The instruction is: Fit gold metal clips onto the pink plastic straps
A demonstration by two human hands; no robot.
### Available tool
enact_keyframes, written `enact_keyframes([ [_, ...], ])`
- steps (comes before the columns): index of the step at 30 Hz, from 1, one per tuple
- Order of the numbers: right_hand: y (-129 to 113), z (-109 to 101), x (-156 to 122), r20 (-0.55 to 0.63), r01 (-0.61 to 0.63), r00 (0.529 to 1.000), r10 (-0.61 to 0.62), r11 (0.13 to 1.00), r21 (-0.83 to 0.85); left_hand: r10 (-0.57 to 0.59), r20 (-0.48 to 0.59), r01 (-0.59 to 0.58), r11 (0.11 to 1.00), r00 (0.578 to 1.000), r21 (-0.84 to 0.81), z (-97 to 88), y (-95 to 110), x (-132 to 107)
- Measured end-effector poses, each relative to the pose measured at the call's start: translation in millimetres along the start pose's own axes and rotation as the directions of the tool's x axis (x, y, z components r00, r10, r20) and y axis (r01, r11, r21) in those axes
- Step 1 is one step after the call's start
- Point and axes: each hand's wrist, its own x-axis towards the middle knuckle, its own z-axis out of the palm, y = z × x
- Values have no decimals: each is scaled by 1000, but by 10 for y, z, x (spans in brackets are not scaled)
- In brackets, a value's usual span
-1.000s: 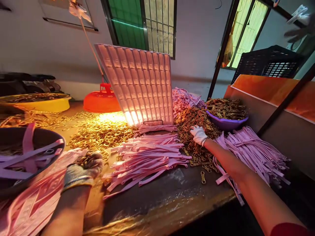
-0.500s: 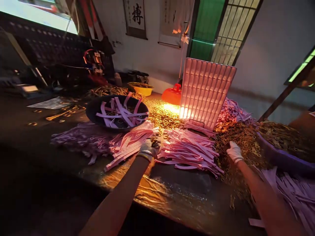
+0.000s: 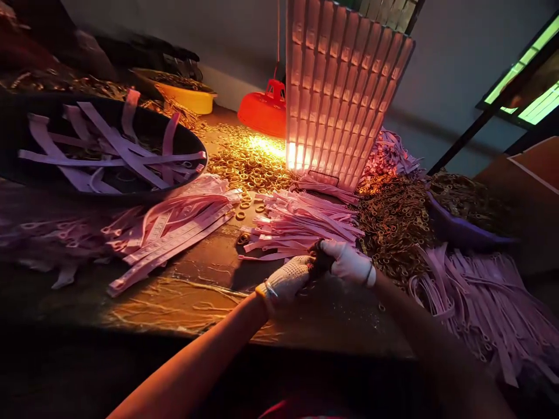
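Note:
My left hand (image 3: 289, 280), in a dotted white glove, meets my right hand (image 3: 350, 263), also gloved in white, above the table's front. Both hands have their fingers curled together, and the dark fingertips hide whatever is between them. Just behind them lies a pile of pink straps (image 3: 301, 218). Left of that is a second bundle of pink straps (image 3: 174, 224). A few brass-coloured rings (image 3: 240, 215) lie between the two bundles. To the right of my right hand spreads a heap of brass-coloured metal clasps (image 3: 393, 218).
A dark round pan (image 3: 198, 174) with pink straps stands left. Behind are a red lamp (image 3: 264, 113), a heap of rings (image 3: 248, 166), an upright ribbed panel (image 3: 340, 87) and a yellow basin (image 3: 187, 100). Right are a purple basin (image 3: 458, 227) and more pink straps (image 3: 493, 308).
My right hand has moved left from the clasp heap, and my left hand has come away from between the strap bundles; they now meet. The view has tilted down and come closer.

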Motion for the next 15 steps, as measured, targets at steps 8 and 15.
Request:
enact_keyframes([
  [8,158,-139,-75,-249,-171,880,405,759,628,-123,34,127,978,992,-167,-76,115,-132],
  [15,290,164,-138,-225,-158,799,558,555,817,25,-18,-27,996,1000,-87,36,61,-170],
])
